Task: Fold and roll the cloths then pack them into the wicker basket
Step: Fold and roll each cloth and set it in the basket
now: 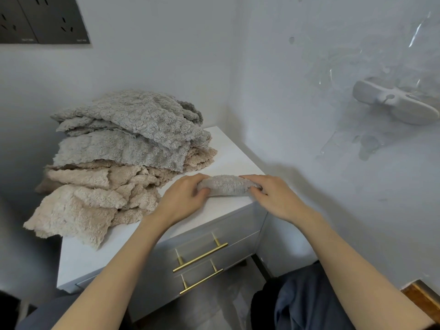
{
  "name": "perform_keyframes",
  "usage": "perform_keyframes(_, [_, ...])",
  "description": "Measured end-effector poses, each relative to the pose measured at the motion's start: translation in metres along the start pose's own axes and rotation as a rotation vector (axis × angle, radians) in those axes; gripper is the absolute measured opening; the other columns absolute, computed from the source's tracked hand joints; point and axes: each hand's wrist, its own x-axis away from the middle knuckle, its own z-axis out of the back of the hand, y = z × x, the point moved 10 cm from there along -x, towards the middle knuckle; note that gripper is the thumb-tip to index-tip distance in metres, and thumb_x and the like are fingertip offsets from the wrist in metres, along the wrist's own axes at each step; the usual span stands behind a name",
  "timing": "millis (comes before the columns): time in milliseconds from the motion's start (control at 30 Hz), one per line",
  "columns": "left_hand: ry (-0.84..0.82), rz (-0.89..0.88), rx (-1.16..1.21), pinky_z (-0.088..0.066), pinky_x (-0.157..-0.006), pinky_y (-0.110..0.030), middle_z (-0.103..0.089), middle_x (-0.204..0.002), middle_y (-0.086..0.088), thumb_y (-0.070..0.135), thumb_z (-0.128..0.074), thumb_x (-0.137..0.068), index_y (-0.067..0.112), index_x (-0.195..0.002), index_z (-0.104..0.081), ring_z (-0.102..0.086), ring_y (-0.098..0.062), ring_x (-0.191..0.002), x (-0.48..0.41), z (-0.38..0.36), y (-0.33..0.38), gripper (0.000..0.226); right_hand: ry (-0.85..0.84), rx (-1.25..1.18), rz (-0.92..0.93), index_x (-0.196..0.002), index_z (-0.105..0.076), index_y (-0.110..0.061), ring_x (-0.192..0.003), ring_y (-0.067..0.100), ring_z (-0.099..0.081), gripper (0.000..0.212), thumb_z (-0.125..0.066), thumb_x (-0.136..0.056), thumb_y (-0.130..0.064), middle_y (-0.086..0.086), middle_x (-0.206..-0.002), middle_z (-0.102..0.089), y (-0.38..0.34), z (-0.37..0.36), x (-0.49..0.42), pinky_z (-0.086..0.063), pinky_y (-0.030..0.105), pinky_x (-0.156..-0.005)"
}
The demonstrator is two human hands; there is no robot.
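Two hands are gripping a rolled grey cloth [227,185] on a white cabinet [228,153], centre frame.
The left hand [183,196] is curling round the roll's left end; the right hand [273,194] is curling round its right end. A pile [123,148] of grey and beige cloths is lying just left, toward centre left.

The white surface [238,151] was the top of a small pale-grey drawer unit [238,225] tucked into the corner. It had two drawers, with an upper brass bar handle [201,257] and a lower brass bar handle [202,281]. Up on the left wall sat a dark socket panel [42,20]. On the right wall hung a white plastic holder [395,104] with crinkly clear film [357,139] stuck around it. A wooden corner [423,298] poked in bottom right.
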Motion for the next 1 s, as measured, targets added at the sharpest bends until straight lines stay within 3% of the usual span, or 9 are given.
perform_keyframes(133, [-0.033,0.059,0.216,-0.033,-0.063,-0.033,-0.050,-0.072,-0.004,0.029,-0.046,-0.099,0.007,-0.095,-0.058,-0.043,-0.015,-0.064,-0.005,-0.001,-0.007,0.026,-0.039,-0.184,-0.117,-0.124,-0.060,-0.017,-0.096,0.033,-0.060,0.030,-0.042,-0.101,-0.024,0.017,-0.106,-0.067,0.013,-0.004,-0.009,-0.046,0.039,-0.086])
perform_keyframes(233, [-0.029,0.099,0.172,-0.027,-0.059,-0.033,-0.039,-0.064,0.001,0.035,-0.042,-0.100,0.014,-0.071,-0.041,-0.037,-0.017,-0.062,-0.010,-0.004,-0.012,0.036,-0.046,-0.196,-0.202,-0.102,-0.058,0.000,-0.081,0.035,-0.054,0.030,-0.040,-0.100,-0.024,0.025,-0.088,-0.060,0.019,-0.008,-0.017,-0.039,0.036,-0.069])
perform_keyframes(333, [-0.035,0.114,-0.040,-0.027,-0.061,-0.034,-0.037,-0.066,0.001,0.038,-0.038,-0.100,0.024,-0.066,-0.032,-0.038,-0.022,-0.074,-0.016,-0.006,-0.016,0.038,-0.069,-0.159,-0.242,-0.074,-0.042,-0.005,-0.070,0.022,-0.038,0.028,-0.039,-0.098,-0.019,0.009,-0.069,-0.041,0.017,-0.013,-0.026,-0.026,0.032,-0.063])
perform_keyframes(433, [-0.073,0.121,-0.078,-0.027,-0.065,-0.036,-0.036,-0.068,0.002,0.039,-0.037,-0.100,0.026,-0.067,-0.030,-0.037,-0.025,-0.080,-0.018,-0.009,-0.017,0.037,-0.148,-0.160,-0.280,-0.074,-0.035,-0.012,-0.074,0.019,-0.036,0.024,-0.039,-0.095,-0.023,0.005,-0.076,-0.039,0.020,-0.020,-0.030,-0.026,0.032,-0.070])
perform_keyframes(567, [-0.172,0.125,-0.053,-0.024,-0.061,-0.036,-0.041,-0.066,0.001,0.034,-0.043,-0.100,0.025,-0.072,-0.035,-0.039,-0.024,-0.075,-0.017,-0.014,-0.018,0.030,-0.246,-0.150,-0.295,-0.078,-0.043,-0.015,-0.072,0.015,-0.042,0.021,-0.047,-0.090,-0.032,-0.002,-0.074,-0.047,0.020,-0.026,-0.027,-0.031,0.032,-0.063])
perform_keyframes(733, [-0.229,0.086,-0.048,-0.030,-0.063,-0.034,-0.046,-0.074,-0.005,0.024,-0.049,-0.098,0.009,-0.093,-0.047,-0.045,-0.026,-0.076,-0.012,-0.020,-0.012,0.015,-0.256,-0.091,-0.294,-0.071,-0.048,-0.018,-0.062,0.011,-0.049,0.020,-0.058,-0.076,-0.034,-0.005,-0.068,-0.053,0.016,-0.029,-0.026,-0.035,0.028,-0.055])
perform_keyframes(867, [-0.163,0.064,0.177,-0.040,-0.066,-0.031,-0.056,-0.089,-0.011,0.015,-0.050,-0.097,0.003,-0.106,-0.054,-0.053,-0.021,-0.078,-0.002,-0.007,0.002,0.015,-0.177,-0.052,-0.264,-0.064,-0.041,-0.016,-0.060,0.016,-0.047,0.027,-0.058,-0.074,-0.034,-0.003,-0.063,-0.048,0.004,-0.020,-0.025,-0.032,0.030,-0.055])
perform_keyframes(933, [-0.117,0.099,0.361,-0.044,-0.069,-0.016,-0.056,-0.089,-0.003,0.015,-0.050,-0.098,0.004,-0.107,-0.055,-0.056,-0.005,-0.078,0.006,0.003,0.008,0.015,-0.148,-0.093,-0.263,-0.062,-0.041,-0.017,-0.058,0.014,-0.046,0.028,-0.055,-0.067,-0.041,-0.004,-0.060,-0.047,-0.005,-0.009,-0.019,-0.031,0.029,-0.053])
perform_keyframes(1000, [-0.091,0.149,0.568,-0.048,-0.085,-0.016,-0.058,-0.099,-0.006,0.015,-0.051,-0.098,0.001,-0.113,-0.054,-0.060,-0.010,-0.092,0.012,0.010,0.013,0.021,-0.135,-0.146,-0.269,-0.064,-0.044,-0.018,-0.058,0.012,-0.047,0.028,-0.051,-0.062,-0.045,-0.005,-0.061,-0.048,-0.012,0.004,-0.012,-0.031,0.028,-0.052])
